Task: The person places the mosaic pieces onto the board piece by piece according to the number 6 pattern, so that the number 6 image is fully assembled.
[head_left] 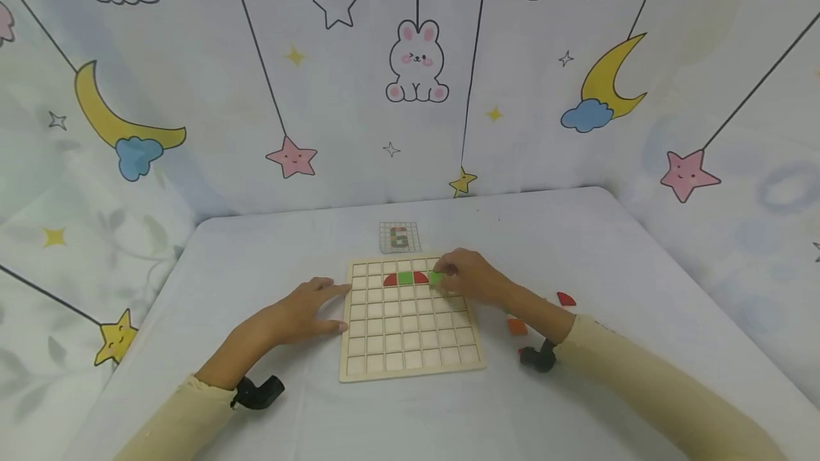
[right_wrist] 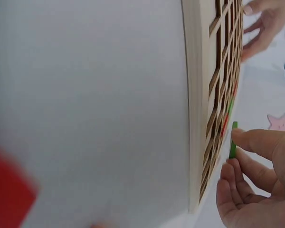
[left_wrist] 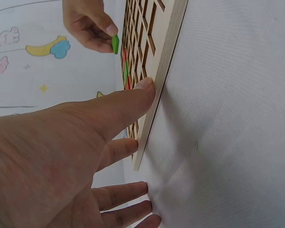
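Observation:
A wooden grid board lies flat, divided into square cells. In its upper rows a red curved tile, a green square tile and another red curved tile sit side by side. My right hand pinches a green tile between thumb and fingers, above the board's upper right, just right of that row. My left hand is spread at the board's left side, its thumb and a fingertip touching the edge. The other left fingers are stretched beside the board.
Behind the board lies a small card with a gridded figure like a G. Right of the board, near my right forearm, are an orange square tile and a red curved tile. A patterned curtain hangs behind the white-covered table.

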Available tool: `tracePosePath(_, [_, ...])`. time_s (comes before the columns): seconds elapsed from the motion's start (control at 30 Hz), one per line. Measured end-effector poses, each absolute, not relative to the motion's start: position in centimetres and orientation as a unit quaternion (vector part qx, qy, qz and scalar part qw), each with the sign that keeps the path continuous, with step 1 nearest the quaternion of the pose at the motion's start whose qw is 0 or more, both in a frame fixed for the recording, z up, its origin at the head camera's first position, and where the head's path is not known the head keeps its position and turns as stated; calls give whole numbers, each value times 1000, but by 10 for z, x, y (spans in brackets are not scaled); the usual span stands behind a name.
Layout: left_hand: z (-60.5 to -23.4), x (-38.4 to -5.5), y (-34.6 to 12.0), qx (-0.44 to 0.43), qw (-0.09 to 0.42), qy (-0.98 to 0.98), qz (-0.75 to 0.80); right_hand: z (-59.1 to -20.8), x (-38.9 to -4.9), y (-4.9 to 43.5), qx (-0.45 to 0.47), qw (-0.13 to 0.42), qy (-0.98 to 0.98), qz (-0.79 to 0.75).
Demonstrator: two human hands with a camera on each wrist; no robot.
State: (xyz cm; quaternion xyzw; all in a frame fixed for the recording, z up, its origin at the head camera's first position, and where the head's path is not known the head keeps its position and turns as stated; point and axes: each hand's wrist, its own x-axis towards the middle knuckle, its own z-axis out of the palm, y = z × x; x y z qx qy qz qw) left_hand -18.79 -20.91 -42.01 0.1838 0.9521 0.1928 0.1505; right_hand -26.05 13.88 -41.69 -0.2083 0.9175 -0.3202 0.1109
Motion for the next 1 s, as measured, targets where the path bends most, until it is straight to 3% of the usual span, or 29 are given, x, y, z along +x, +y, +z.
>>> tracePosePath(0.47, [-417,-185,-208,181,146,953,195,-420,-248,80,-305,83,893,-320])
tracePosePath(0.73, [-420,-185,-210,189,139,951,199,-421,-244,65,-291,114,899,-307])
tracePosePath(1.0, [-420,-186,-212,195,134,951,197,-422,-243,57,-312,99,902,-283])
